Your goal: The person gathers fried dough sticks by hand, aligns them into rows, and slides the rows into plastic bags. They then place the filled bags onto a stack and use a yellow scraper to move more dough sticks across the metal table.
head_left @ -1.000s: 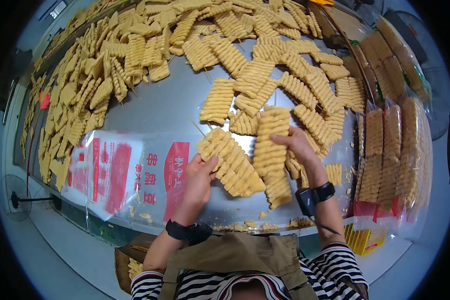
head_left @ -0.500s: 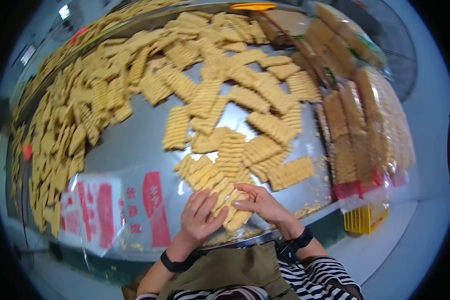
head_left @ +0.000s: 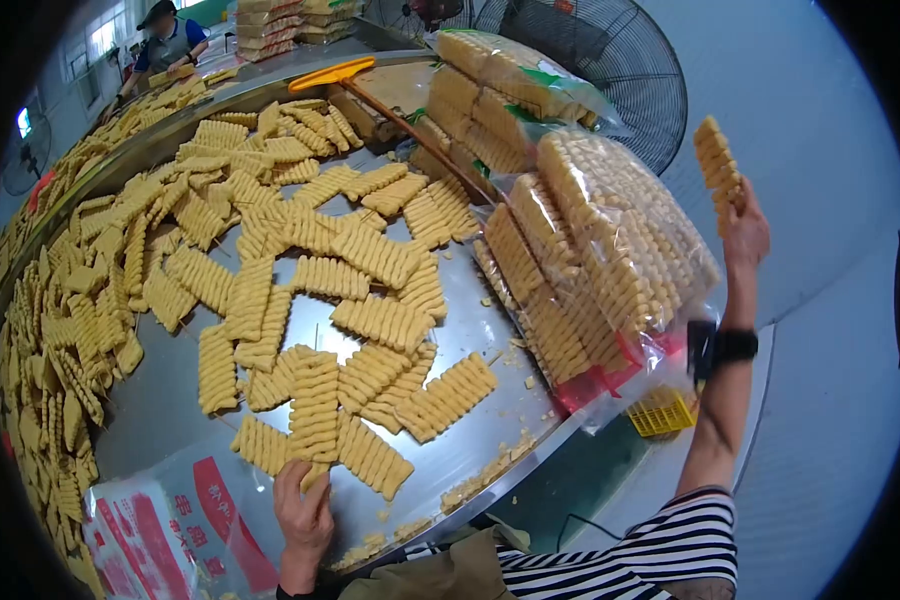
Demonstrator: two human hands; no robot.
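My right hand (head_left: 746,232) is raised at the right, closed around one end of a ridged yellow slab (head_left: 717,165), which looks like a baked or fried snack. The slab stands nearly upright above the hand. At the bottom of the metal table (head_left: 170,430), my left hand (head_left: 304,515) has its fingers curled at the near end of another ridged slab (head_left: 314,400), seemingly gripping it. Several more slabs overlap around it, one (head_left: 373,457) lying just right of my fingers. A red-printed clear bag (head_left: 160,530) lies left of that hand.
Slabs are heaped (head_left: 80,320) at the left and back. Filled clear bags (head_left: 610,230) stand along the right edge. Beyond are an orange-headed scraper (head_left: 332,75), a large fan (head_left: 610,70) and a co-worker (head_left: 170,45). A yellow basket (head_left: 662,412) sits below the table.
My hands have separated from the slabs they held together. The right hand has swung up and far right with one slab; the left stays low at the table. The view has turned right.
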